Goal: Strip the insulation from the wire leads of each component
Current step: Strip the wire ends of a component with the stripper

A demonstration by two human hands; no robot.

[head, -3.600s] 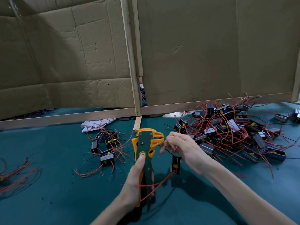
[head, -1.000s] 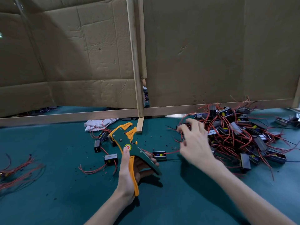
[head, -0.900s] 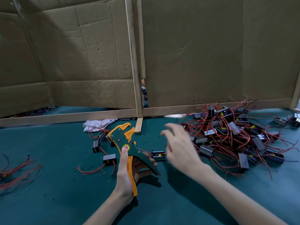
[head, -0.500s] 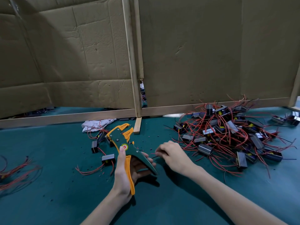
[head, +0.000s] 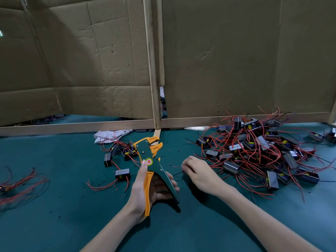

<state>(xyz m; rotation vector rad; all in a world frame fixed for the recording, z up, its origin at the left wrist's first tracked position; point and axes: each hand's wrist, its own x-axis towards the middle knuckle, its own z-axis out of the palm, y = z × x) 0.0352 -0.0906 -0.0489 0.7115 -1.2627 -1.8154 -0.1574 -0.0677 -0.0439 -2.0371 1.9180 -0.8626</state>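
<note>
Leads on these parts are thin, limp and light, red-jacketed or dark, and they tangle readily. The big heap of components (head: 254, 151) at the right of the green mat (head: 54, 224) is one knot of boxy little bodies and looping wire. The bodies look hard and blocky, so a body should give the firm hold. A lead wants pinching close to its free end, I would judge, so that it does not buckle on the way into the tool.

The left hand (head: 139, 185) grips the wire stripper (head: 148, 161), fingers round the green handle and thumb laid up along the orange one toward the red dial. The handles stand apart, and the orange head points away from the person, raised off the mat. The right hand (head: 200, 174) sits just right of the tool, knuckles up, fingers curled down toward the mat. A dark lead (head: 177, 173) and a scrap of red poke out from under the fingertips, so it seems to be pinching wires. Whatever body they belong to is hidden beneath the palm.

Left of the stripper lies a smaller scatter of components (head: 123, 151). Pulling a piece from the heap by its wire would likely drag its neighbours along, so lifting it by the body looks wiser.
</note>
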